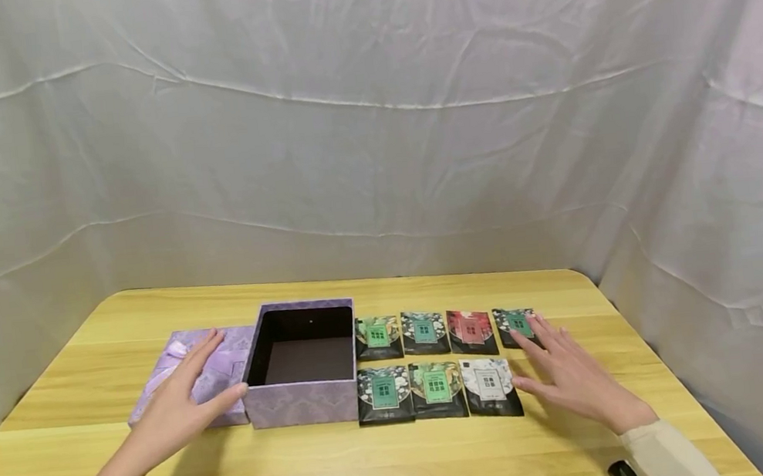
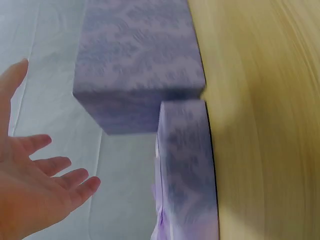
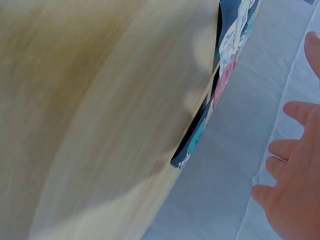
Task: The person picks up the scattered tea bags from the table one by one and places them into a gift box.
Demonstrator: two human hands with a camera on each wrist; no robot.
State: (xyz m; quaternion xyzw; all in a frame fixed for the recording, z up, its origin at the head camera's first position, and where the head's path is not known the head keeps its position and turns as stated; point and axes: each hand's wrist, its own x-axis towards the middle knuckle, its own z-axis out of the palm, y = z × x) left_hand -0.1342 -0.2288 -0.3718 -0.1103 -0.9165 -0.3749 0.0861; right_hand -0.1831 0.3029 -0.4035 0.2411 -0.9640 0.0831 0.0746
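My left hand (image 1: 178, 403) hovers above a purple patterned lid (image 1: 230, 365) with a lilac ribbon bow, fingers extended. In the head view its thumb overlaps the front left corner of an uncovered purple box (image 1: 304, 403) with a dark inside. The left wrist view shows a gap between the hand (image 2: 37, 185) and the box (image 2: 137, 55). On the right, my right hand (image 1: 573, 373) spreads its fingers beside two rows of flat tea sachets. Nearest are a dark green sachet (image 1: 511, 325), partly covered by fingertips, and a white and black one (image 1: 491, 388). Neither hand holds anything.
More sachets lie right of the box, including a red one (image 1: 471, 331) and a green one (image 1: 437, 387). Everything rests on a wooden table (image 1: 350, 474). A pale cloth (image 1: 373, 153) hangs behind it and at both sides.
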